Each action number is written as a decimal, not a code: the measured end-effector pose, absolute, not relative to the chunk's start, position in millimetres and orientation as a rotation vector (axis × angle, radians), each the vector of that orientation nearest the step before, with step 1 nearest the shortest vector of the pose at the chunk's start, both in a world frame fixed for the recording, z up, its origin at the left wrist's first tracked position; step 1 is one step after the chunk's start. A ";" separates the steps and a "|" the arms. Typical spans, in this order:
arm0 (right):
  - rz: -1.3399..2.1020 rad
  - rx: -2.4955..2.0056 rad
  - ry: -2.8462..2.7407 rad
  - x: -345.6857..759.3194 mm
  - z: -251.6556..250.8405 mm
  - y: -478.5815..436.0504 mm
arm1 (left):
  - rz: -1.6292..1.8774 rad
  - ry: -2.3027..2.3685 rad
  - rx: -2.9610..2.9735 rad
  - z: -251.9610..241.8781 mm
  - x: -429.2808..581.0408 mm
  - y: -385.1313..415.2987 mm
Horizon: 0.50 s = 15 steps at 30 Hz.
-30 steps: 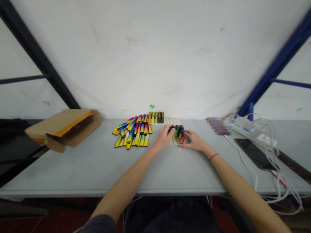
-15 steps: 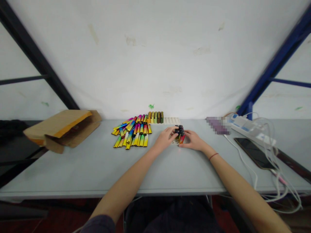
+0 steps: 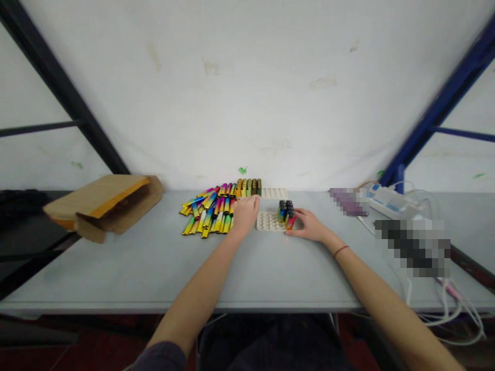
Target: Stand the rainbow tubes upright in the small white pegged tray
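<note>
Brown carton [image 3: 102, 191], shiny tubes [image 3: 208, 212] partly behind left hand [image 3: 246, 212], grip unclear, right hand [image 3: 308, 225] spread

The shiny sticks [image 3: 209, 214] are pink, blue, green and gold, and the creamy tray [image 3: 265, 222] has rows of dots.

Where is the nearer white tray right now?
In the head view, the nearer tray sits slightly right of centre on the table, between the left hand and right hand, in front of the farther tray.
</note>
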State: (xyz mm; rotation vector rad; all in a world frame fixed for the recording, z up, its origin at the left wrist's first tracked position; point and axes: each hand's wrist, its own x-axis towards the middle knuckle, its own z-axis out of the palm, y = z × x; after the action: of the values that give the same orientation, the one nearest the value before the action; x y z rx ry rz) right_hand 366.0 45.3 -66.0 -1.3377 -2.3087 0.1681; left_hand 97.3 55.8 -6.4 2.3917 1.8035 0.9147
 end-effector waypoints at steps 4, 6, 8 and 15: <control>0.180 -1.351 -2.317 365.6 -64.6 44.7 | 0.600 2.254 2.312 -5.5 78.4 60.6; 0.182 -1.357 -2.314 365.6 -64.3 44.3 | 0.492 2.302 2.278 -7.2 74.5 61.8; 0.182 -1.360 -2.309 365.6 -64.2 43.8 | 0.446 2.279 2.277 -9.3 74.8 62.0; 0.170 -1.338 -2.305 367.0 -65.9 43.7 | 0.506 2.223 2.294 -13.0 81.1 61.5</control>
State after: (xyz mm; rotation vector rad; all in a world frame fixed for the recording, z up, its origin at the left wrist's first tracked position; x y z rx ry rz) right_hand 367.0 43.7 -65.9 -1.3379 -2.3047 0.1699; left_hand 81.1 61.5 -13.0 2.2939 2.2226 0.5056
